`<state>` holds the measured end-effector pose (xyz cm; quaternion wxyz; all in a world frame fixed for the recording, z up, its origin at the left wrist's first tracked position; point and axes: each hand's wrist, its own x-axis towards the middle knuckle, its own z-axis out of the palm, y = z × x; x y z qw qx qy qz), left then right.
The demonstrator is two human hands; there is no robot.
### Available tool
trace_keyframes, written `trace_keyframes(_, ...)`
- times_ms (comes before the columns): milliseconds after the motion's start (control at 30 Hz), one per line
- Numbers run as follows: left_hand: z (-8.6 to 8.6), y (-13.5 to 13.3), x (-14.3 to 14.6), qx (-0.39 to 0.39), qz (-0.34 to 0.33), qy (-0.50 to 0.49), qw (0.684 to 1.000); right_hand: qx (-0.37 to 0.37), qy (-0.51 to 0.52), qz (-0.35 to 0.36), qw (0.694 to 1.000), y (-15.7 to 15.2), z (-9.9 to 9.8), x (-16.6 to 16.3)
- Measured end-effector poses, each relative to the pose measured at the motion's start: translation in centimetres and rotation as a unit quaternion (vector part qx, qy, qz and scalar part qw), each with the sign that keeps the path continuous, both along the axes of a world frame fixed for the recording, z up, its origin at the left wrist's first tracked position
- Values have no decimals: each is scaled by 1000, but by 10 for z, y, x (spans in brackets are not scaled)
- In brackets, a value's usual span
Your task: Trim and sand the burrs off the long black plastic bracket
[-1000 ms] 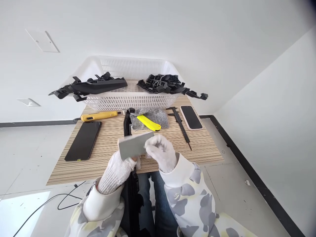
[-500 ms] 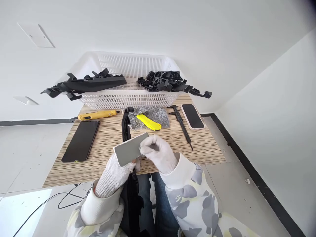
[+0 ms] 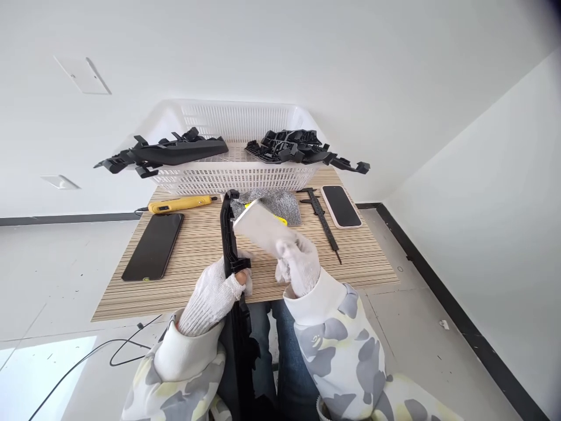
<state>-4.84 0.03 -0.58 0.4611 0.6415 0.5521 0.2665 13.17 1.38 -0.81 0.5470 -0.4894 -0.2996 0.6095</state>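
Note:
My left hand [image 3: 213, 297], in a white knit glove with a bare thumb tip showing, is closed round a long black plastic trim part [image 3: 228, 240]. The part runs from the table down over my lap. In my gloved right hand [image 3: 300, 266], a flat rectangular pad [image 3: 262, 225] is pinched by its near end. Its pale side faces up, and it hangs tilted to the right of the trim part. Beneath the pad, a yellow utility knife [image 3: 281, 220] is mostly hidden, lying on a grey speckled cloth [image 3: 289, 206].
A white plastic basket [image 3: 236, 175] holding black plastic parts [image 3: 179, 151] stands at the table's back. On the left lie a yellow corded pen-shaped tool [image 3: 179, 203] and a dark phone [image 3: 153, 247]. A caliper [image 3: 323, 222] and another phone [image 3: 342, 206] lie on the right.
The pad has moved from above my left hand to the right and forward, turning from its grey side to its pale side. More of the trim part and my left thumb now show.

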Motion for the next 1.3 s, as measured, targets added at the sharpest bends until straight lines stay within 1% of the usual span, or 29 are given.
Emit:
trace_keyframes(33,1,0,1,-1,-1,4,1000,-36,-24,5,999,2,1,2)
trace_keyframes(67,2,0,1,-4,-2,2,1000,-67,-48,-12,997,4,2,3)
trace_keyframes(133,1,1,2,-10,2,-20,1000,-110,-65,-77,989,8,4,5)
trace_keyframes(167,0,1,2,-11,4,-30,999,-124,-59,-91,986,9,6,6)
trace_keyframes(200,-1,1,1,-8,2,-34,999,-131,-50,-76,987,9,7,6)
trace_keyframes(233,-3,1,1,0,-2,-29,1000,-130,-44,-36,990,9,7,5)
trace_keyframes(267,-5,1,0,9,-9,-22,1000,-126,-47,9,991,8,7,4)
trace_keyframes(300,-7,1,-1,16,-15,-18,1000,-116,-54,29,991,7,7,2)
trace_keyframes(400,-9,2,-2,15,-14,-31,999,-91,-50,-12,995,5,4,-1)
trace_keyframes(433,-9,2,-2,11,-13,-30,999,-90,-45,-2,995,5,3,-1)
trace_keyframes(500,-8,2,-2,10,-16,-18,1000,-83,-40,55,994,5,2,2)
trace_keyframes(533,-8,2,-2,11,-17,-16,1000,-80,-42,68,994,4,1,4)
trace_keyframes(567,-7,2,-1,10,-15,-21,1000,-71,-39,50,995,4,1,6)
trace_keyframes(600,-6,2,-1,9,-9,-33,999,-53,-29,16,998,3,1,8)
trace_keyframes(633,-6,2,0,6,-4,-48,999,-31,-11,-21,999,1,2,10)
trace_keyframes(667,-5,2,0,3,-1,-59,998,-3,11,-40,999,-1,2,12)
trace_keyframes(700,-5,2,1,0,0,-63,998,31,34,-38,998,-4,3,12)
trace_keyframes(800,-3,2,0,5,-3,-43,999,113,67,17,991,-10,4,8)
trace_keyframes(867,-3,3,0,18,-12,-25,999,124,46,38,991,-11,3,2)
trace_keyframes(900,-3,3,-1,24,-20,-20,999,117,29,34,992,-10,2,-1)
trace_keyframes(967,-4,3,-2,29,-30,-20,999,95,2,-18,995,-6,0,-6)
trace_keyframes(1000,-5,3,-2,29,-31,-24,999,87,-2,-52,995,-4,0,-7)
trace_keyframes(1033,-6,3,-2,29,-29,-29,999,85,0,-69,994,-2,-1,-7)
trace_keyframes(1067,-7,3,-2,29,-29,-39,998,88,6,-58,994,-1,-1,-6)
trace_keyframes(1133,-9,3,-2,32,-28,-66,997,107,12,13,994,0,0,-4)
trace_keyframes(1167,-10,3,-2,33,-29,-76,996,120,7,32,992,1,1,-2)
trace_keyframes(1200,-10,3,-1,32,-28,-82,996,132,-2,19,991,1,2,-1)
trace_keyframes(1267,-10,3,-1,31,-25,-77,996,149,-15,-53,987,1,4,1)
trace_keyframes(1300,-10,3,-1,31,-28,-71,997,153,-15,-61,986,2,5,1)
